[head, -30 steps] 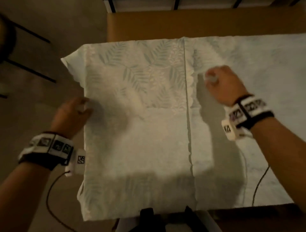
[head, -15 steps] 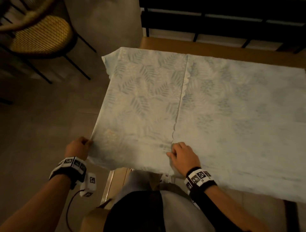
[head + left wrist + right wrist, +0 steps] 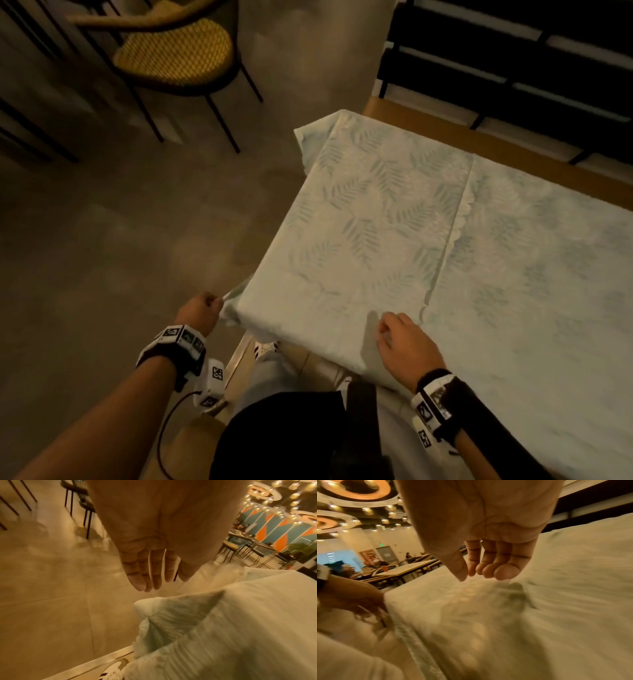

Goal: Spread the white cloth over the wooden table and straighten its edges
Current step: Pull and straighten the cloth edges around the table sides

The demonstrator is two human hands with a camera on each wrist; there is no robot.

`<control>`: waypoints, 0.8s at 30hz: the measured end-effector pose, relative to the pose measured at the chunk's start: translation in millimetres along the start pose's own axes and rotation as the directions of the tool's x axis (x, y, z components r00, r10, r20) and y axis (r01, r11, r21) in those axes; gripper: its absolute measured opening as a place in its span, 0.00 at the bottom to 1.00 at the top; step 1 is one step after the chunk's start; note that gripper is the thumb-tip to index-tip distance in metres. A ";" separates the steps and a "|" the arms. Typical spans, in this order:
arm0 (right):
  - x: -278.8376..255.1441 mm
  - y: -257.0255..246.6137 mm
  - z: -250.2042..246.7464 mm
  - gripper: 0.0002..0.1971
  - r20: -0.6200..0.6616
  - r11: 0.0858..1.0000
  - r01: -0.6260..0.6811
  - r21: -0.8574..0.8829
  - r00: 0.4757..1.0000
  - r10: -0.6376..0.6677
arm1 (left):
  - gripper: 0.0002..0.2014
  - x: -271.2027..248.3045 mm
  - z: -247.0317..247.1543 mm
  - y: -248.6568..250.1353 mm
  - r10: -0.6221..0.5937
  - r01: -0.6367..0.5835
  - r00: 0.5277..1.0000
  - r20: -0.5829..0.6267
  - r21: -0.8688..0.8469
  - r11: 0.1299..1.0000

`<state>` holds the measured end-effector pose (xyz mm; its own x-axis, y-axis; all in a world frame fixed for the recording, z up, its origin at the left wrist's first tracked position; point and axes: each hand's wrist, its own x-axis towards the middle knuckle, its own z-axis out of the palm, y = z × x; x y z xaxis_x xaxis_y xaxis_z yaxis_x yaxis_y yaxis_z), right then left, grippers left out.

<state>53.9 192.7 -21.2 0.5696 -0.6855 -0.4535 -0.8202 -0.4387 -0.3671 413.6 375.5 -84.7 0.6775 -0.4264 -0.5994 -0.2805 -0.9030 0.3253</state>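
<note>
Judging by how it drapes, the thin white leaf-patterned cloth (image 3: 394, 240) covering the wooden table (image 3: 445, 137) is light, floppy, slide-prone. The left hand (image 3: 198, 313) looks to pinch its 7 o'clock corner; the wrist view shows relaxed fingers (image 3: 147, 573), so can't tell. The right hand (image 3: 406, 339) hovers loose-fingered at 6 o'clock. No containers visible.

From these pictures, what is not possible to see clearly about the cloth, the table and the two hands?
- Whether the left hand grips the cloth corner: the head view shows only the hand's back there; the left wrist view shows straight fingers off it.
- Right side of the cloth: cut off by the head view's edge.
- The wooden table: covered, except a far strip.
- Whether the right hand touches the cloth: the right wrist view is blurred.
</note>
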 end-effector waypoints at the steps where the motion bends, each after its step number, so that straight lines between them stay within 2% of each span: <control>1: 6.4 -20.8 1.5 0.05 0.021 0.998 0.068 -0.001 0.997 -0.068 | 0.16 7.1 2.0 -8.3 -0.011 0.012 0.999 0.046 -0.016 1.000; 6: 53.4 -142.1 19.0 0.17 0.149 0.938 0.337 -0.085 0.935 -0.322 | 0.28 38.8 14.6 -28.9 -0.051 0.084 0.971 0.233 -0.136 0.987; 9: 80.1 -205.2 40.5 0.27 0.261 0.896 0.422 -0.140 0.888 -0.378 | 0.34 57.2 20.3 -31.2 -0.078 0.130 0.958 0.276 -0.173 0.976; 11: 93.9 -233.5 60.4 0.31 0.321 0.863 0.449 -0.232 0.873 -0.368 | 0.32 70.6 24.6 -39.0 -0.099 0.159 0.944 0.315 -0.171 0.972; 14: 103.8 -257.1 85.4 0.27 0.378 0.782 0.459 -0.421 0.873 -0.309 | 0.16 83.9 30.8 -52.7 -0.054 0.122 0.913 0.405 -0.144 0.982; 16: 106.4 -262.5 93.2 0.21 0.389 0.735 0.447 -0.509 0.882 -0.267 | 0.12 88.5 30.4 -59.7 -0.049 0.117 0.917 0.395 -0.152 0.981; 18: 108.2 -263.1 94.6 0.18 0.396 0.731 0.427 -0.532 0.889 -0.231 | 0.14 93.7 29.5 -68.5 -0.082 0.165 0.932 0.353 -0.212 0.963; 20: 109.8 -262.2 93.6 0.19 0.407 0.743 0.414 -0.526 0.890 -0.207 | 0.15 94.9 27.0 -72.6 -0.100 0.230 0.925 0.368 -0.328 0.916; 22: 109.3 -262.5 93.2 0.19 0.400 0.753 0.409 -0.516 0.892 -0.211 | 0.17 94.6 24.3 -69.4 -0.085 0.281 0.896 0.435 -0.410 0.868; 24: 107.2 -263.9 93.1 0.17 0.382 0.767 0.392 -0.508 0.901 -0.208 | 0.27 91.8 26.1 -60.5 -0.068 0.295 0.863 0.500 -0.390 0.872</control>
<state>336.3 289.0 -48.6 0.7035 -0.3046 -0.6421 -0.4323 -0.9005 -0.0464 475.0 389.6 -178.5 0.2636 -0.3325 -0.9055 0.2204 -0.8931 0.3921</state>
